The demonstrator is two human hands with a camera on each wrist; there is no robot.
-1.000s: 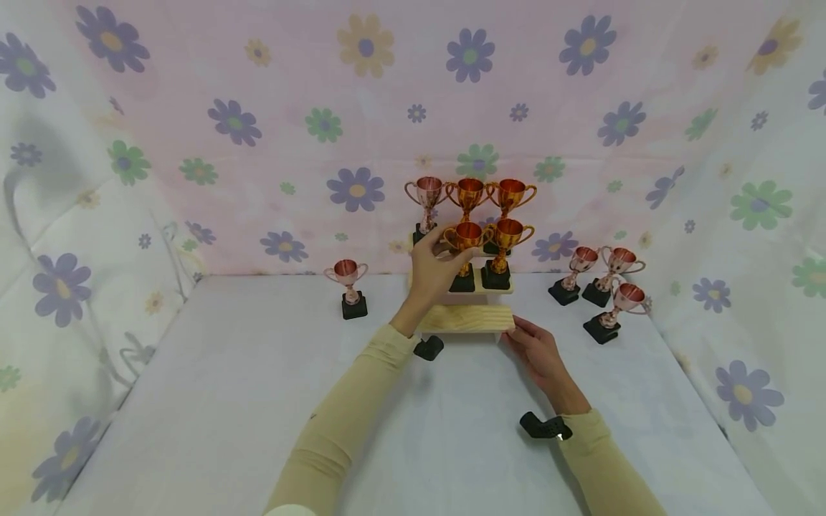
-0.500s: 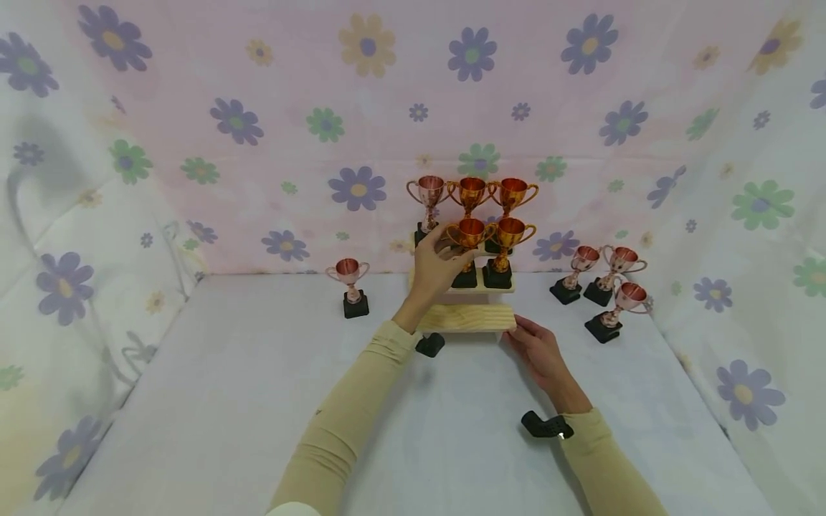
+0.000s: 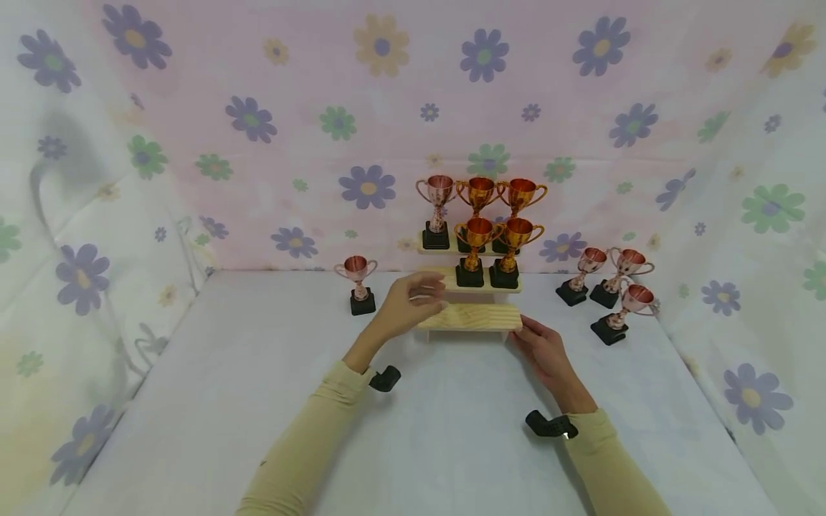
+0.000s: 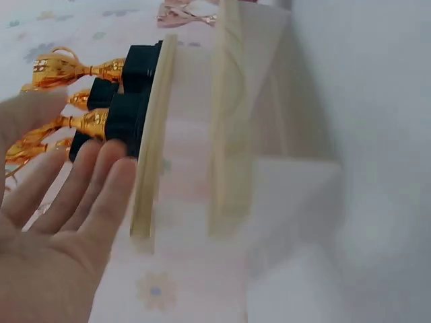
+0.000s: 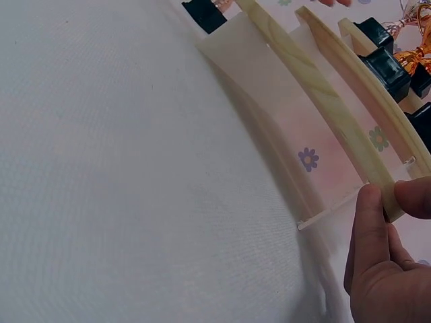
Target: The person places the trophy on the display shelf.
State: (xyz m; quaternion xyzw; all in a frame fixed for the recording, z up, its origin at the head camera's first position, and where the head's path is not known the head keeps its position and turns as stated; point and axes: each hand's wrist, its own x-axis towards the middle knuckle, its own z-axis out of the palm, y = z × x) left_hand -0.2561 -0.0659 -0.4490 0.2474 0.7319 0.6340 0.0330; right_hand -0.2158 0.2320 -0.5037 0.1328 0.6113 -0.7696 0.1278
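A three-tier wooden display stand [image 3: 474, 317] holds small trophy cups. On its top tier stand a pink-copper trophy [image 3: 436, 215] and two gold trophies. Two more occupy the middle tier: a gold trophy [image 3: 474, 252] and, to its right, another gold trophy [image 3: 508, 252]. My left hand [image 3: 401, 307], fingers loosely bent and holding nothing, hovers at the left side of the lower tiers. In the left wrist view its fingertips overlap the middle board's edge, near the black trophy bases. My right hand [image 3: 543, 351] pinches the right end of the lowest board [image 5: 330, 101] between thumb and fingers.
One pink-copper trophy [image 3: 358, 285] stands on the white-covered table [image 3: 452, 437] left of the stand. To the right stand three pink-copper trophies, the nearest trophy [image 3: 619, 315] at the front. A flowered cloth [image 3: 400, 79] hangs behind and along both sides.
My left hand has let go of the left gold trophy on the middle tier and moved down and left. The right hand keeps its hold on the board. The head view has shifted slightly.
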